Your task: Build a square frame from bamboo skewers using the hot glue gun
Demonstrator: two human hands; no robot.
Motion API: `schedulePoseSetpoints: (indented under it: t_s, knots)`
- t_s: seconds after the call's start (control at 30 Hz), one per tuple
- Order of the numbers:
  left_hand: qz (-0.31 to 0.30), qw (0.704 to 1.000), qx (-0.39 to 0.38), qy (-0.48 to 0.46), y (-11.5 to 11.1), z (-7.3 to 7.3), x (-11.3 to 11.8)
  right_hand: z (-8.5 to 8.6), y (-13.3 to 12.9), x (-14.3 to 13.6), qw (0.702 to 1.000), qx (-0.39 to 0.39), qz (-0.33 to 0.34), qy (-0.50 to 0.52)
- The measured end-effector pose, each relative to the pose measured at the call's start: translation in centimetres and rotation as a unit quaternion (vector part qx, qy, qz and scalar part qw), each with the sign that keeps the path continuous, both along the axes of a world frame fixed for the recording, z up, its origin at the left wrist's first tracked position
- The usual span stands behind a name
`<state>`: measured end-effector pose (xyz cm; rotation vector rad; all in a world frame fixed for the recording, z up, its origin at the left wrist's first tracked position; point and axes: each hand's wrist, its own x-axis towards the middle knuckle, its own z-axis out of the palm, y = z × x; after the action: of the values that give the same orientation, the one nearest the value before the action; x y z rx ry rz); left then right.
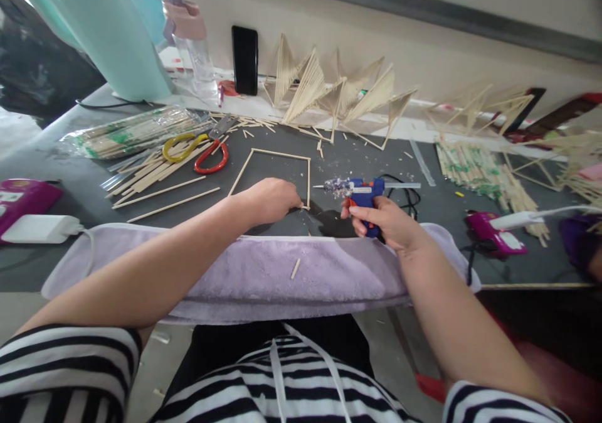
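My right hand (383,219) is wrapped round the handle of a blue hot glue gun (364,191). Its nozzle points left, and a clear glue stick sticks out of its back end. On the dark tabletop lies a frame of thin wooden sticks (281,154), joined at the corners. My left hand (273,200) is closed at the frame's lower right corner, fingertips pinching a stick there. That hand and forearm hide the frame's near side. Scissors (211,157) with one yellow and one red handle rest on loose wooden sticks (157,167) to the left.
A lilac towel (282,272) covers the table's front edge, with a short stick piece (295,268) on it. Finished stick structures (324,90), a black phone (245,60) and a water bottle (192,53) stand at the back. Magenta power strips (501,233) flank the workspace; bagged sticks (470,165) lie right.
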<state>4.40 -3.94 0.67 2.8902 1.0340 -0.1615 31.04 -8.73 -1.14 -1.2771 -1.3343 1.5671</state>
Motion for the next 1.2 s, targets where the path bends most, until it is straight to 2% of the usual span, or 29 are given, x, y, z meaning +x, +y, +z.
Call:
schedulePoseSetpoints:
  t_s: [0.13, 0.33, 0.67, 1.0, 1.2]
  knots:
    - [-0.002, 1.0, 0.0, 0.006, -0.1, 0.0, 0.0, -0.7, -1.7, 0.2, 0.999, 0.01, 0.007, -0.032]
    - [-0.014, 1.0, 0.006, 0.001, -0.2, 0.1, -0.1, -1.7, -3.4, -0.5, 0.996, 0.028, -0.035, -0.073]
    - [-0.023, 1.0, 0.018, -0.002, -0.1, -0.2, -0.1, -1.6, -2.7, -0.4, 0.989, 0.025, 0.023, -0.143]
    - [-0.017, 1.0, 0.015, 0.002, -0.3, 0.2, 0.0, -2.6, -2.8, 0.5, 0.994, 0.025, 0.017, -0.11]
    - [-0.016, 1.0, 0.013, 0.0, -0.4, 0.2, 0.0, -2.4, -2.8, 0.5, 0.995, 0.017, 0.022, -0.096]
